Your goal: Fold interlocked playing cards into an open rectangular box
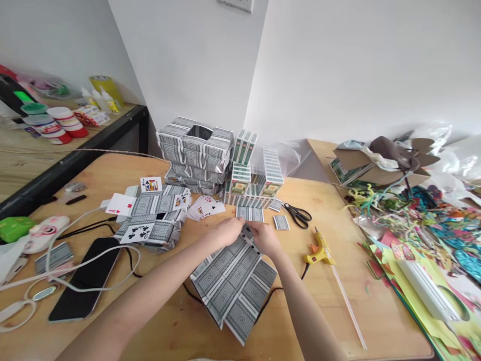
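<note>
A panel built of grey-backed playing cards (235, 278) lies at a slant in front of me. My left hand (230, 230) is closed at its far corner. My right hand (264, 237) meets it there, fingers bent and pinching the same corner, where a few card faces (248, 235) peek out between the hands. The fingertips partly hide the grip. Just beyond my fingers a row of face-down cards (250, 214) lies on the table. To the right rest a cut card piece (281, 222), black scissors (298, 215) and a yellow glue gun (319, 250) with a clear glue stick.
Card-covered boxes (195, 150) stand stacked at the back, beside boxed decks (259, 185). Loose face-up cards (206, 207) and another card-built piece (154, 215) lie left. A phone (85, 278) and cables occupy the left front. Craft scraps (413, 215) crowd the right.
</note>
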The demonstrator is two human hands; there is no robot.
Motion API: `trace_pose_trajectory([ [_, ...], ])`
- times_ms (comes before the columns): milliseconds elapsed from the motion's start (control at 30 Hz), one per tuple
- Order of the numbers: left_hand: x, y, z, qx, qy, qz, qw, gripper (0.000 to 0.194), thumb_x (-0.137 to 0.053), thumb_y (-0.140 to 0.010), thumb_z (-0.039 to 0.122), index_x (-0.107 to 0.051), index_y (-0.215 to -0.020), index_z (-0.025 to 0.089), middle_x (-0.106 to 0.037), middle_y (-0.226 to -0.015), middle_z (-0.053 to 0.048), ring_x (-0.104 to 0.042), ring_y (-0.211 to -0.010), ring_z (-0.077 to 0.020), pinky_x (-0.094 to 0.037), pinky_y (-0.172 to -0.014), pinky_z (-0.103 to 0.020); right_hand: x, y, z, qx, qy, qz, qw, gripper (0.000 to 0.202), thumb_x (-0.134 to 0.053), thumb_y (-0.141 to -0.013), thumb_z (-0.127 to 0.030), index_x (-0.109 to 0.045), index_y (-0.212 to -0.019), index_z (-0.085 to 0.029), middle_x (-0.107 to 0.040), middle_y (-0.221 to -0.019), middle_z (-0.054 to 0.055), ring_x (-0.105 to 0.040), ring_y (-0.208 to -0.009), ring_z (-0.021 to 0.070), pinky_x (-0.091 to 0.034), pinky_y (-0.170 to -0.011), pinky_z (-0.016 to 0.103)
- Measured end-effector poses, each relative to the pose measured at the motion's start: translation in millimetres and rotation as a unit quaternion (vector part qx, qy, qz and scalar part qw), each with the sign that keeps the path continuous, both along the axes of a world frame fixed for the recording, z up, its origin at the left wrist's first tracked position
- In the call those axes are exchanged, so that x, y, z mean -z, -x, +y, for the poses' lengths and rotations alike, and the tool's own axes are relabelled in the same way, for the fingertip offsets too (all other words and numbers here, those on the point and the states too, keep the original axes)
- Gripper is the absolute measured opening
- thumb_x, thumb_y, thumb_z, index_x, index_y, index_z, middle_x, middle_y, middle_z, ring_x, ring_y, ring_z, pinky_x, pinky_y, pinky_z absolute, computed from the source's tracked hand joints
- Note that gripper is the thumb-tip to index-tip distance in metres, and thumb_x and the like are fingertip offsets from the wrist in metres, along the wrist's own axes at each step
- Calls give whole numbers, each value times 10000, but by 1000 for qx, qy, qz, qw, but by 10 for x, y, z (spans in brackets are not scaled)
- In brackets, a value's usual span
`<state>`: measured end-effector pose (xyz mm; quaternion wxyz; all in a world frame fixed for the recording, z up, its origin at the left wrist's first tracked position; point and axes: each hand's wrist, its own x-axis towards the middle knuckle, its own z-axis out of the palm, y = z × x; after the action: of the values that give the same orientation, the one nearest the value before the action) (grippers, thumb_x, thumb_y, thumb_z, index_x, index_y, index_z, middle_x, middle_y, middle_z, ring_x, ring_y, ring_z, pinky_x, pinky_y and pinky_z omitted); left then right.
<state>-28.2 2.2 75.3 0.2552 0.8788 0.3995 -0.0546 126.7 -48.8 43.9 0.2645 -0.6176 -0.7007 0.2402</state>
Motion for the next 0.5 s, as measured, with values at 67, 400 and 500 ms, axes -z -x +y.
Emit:
trace_pose_trajectory([
  [67, 44, 70, 7, -15, 13, -34, 999, 403, -405, -753, 69, -431, -1142, 170, -615, -1022, -112, -586, -926, -208, -439, -718, -281, -9, -4, 6, -5, -1, 6, 1000, 401, -417, -729, -89, -642, -1011, -262, -686, -903, 32, -613, -800, 227, -437, -681, 276],
  [400, 235, 334, -187, -120, -28, -61, 991, 219, -367, -806, 185, -579, -778, 140, -650, -781, -101, -599, -740, -208, -404, -645, -284, 49, -55, 26, -31, -15, 6, 999, 371, -413, -748, -116, -645, -1004, -249, -683, -897, 41, -614, -819, 238, -444, -672, 288],
  [500, 254, 319, -206, -127, -36, -88, 987, 208, -377, -797, 159, -581, -765, 141, -642, -729, -83, -591, -684, -183, -394, -611, -259, 37, -44, 20, -48, -13, -10, 999, 377, -390, -739, -78, -645, -979, -216, -679, -888, 56, -606, -828, 218, -435, -683, 266],
])
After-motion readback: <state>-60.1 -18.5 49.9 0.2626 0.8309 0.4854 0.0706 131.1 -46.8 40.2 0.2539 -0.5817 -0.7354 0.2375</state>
